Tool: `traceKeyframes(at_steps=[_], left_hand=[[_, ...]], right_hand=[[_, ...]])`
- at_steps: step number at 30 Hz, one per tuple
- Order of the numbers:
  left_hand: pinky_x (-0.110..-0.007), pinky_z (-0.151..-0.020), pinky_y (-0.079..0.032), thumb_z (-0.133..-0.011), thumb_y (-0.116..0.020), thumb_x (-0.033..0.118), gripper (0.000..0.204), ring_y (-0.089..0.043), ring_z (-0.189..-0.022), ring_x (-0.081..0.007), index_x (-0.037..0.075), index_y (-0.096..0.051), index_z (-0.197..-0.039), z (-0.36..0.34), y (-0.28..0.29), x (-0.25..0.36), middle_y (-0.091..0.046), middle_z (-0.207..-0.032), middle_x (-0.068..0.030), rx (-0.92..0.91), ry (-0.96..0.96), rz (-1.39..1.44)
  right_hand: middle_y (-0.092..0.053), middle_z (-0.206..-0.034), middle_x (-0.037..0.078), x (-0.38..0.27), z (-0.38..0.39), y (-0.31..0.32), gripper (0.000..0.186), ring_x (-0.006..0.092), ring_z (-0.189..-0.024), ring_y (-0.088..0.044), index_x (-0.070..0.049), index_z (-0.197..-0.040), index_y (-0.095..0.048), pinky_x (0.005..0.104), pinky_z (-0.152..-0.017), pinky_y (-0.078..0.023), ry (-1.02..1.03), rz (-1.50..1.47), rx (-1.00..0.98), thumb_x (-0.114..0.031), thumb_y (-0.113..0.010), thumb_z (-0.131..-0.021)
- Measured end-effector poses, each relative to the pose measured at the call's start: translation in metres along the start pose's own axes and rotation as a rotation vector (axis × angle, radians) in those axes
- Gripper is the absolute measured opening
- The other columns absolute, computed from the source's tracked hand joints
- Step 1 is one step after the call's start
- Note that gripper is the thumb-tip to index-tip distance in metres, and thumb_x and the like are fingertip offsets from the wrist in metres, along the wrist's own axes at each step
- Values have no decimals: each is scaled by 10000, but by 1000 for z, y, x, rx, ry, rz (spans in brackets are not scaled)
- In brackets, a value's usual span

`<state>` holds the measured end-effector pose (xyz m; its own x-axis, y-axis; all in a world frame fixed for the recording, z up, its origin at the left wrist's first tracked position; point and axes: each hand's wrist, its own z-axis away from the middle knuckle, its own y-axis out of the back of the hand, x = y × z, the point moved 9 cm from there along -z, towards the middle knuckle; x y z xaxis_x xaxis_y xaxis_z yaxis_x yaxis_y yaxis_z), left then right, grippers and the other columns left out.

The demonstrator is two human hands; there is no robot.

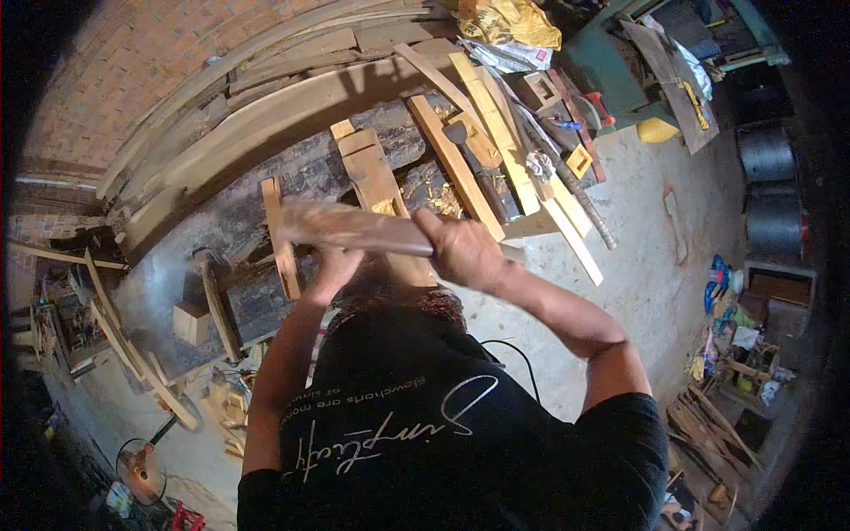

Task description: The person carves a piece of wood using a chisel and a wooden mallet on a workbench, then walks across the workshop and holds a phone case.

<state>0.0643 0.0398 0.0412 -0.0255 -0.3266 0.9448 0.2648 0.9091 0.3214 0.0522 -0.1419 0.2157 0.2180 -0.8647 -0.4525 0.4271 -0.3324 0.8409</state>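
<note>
My right hand (pixel 465 252) is closed around one end of a brown, mallet-like wooden bar (pixel 372 230). The bar is blurred by motion and runs leftward in front of my body. Under its middle is my left hand (pixel 335 270); the bar hides its fingers, so whether they hold anything cannot be seen. Beneath both lies a thick wooden beam (pixel 372 173) with a pale cut spot, pointing away from me on the dark, worn bench (pixel 301 164). Left of my left hand lies a narrow wooden strip (pixel 282 243).
Timber strips (pixel 460 173), a flat-bladed tool (pixel 455 133) and wood shavings (pixel 443 202) lie on the bench to the right. Long boards (pixel 266 124) line the brick wall. A wooden block (pixel 190 323) sits at left. Metal drums (pixel 768 155) stand far right.
</note>
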Motion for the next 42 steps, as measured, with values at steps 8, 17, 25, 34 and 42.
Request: traceKeyframes(at_steps=[8,17,25,34,42], left_hand=[[-226,-741,-436,-848,-713,117,222,-524,-857,-64,83,-575,-1019,9,18,23,-569,-941,36,88,96,405],[-239,-714,-489,-856,-693,88,226,-568,-836,-76,68,-574,-1047,7,11,54,-595,-928,6,145,-64,289],[-270,-642,-517,-817,-750,188,248,-598,-758,-108,53,-603,-964,-14,-3,68,-627,-853,-24,4,-12,66],[-303,-568,-491,-820,-734,292,323,-636,-607,-128,-30,-712,-823,-82,5,50,-697,-715,-68,42,104,71],[-334,-670,-506,-799,-756,277,267,-631,-755,-193,63,-618,-877,-21,-36,84,-643,-850,-54,-59,-184,-112]], right_hand=[[-646,-808,239,76,4,-52,446,439,-796,-638,-87,-1135,-445,514,-692,-516,-126,-137,74,-113,-631,-730],[-640,-879,287,123,49,-126,514,473,-856,-621,-94,-1144,-417,549,-736,-497,-428,-208,62,-123,-653,-689],[-634,-860,284,114,90,-135,502,481,-858,-612,-62,-1104,-426,536,-739,-488,-598,-298,136,-175,-701,-700],[-633,-803,281,81,109,-119,477,485,-782,-618,-97,-1114,-427,545,-673,-489,-580,-347,381,-162,-688,-721],[-631,-900,288,115,120,-175,550,493,-873,-606,-65,-1089,-402,539,-735,-471,-717,-454,297,-269,-759,-723]])
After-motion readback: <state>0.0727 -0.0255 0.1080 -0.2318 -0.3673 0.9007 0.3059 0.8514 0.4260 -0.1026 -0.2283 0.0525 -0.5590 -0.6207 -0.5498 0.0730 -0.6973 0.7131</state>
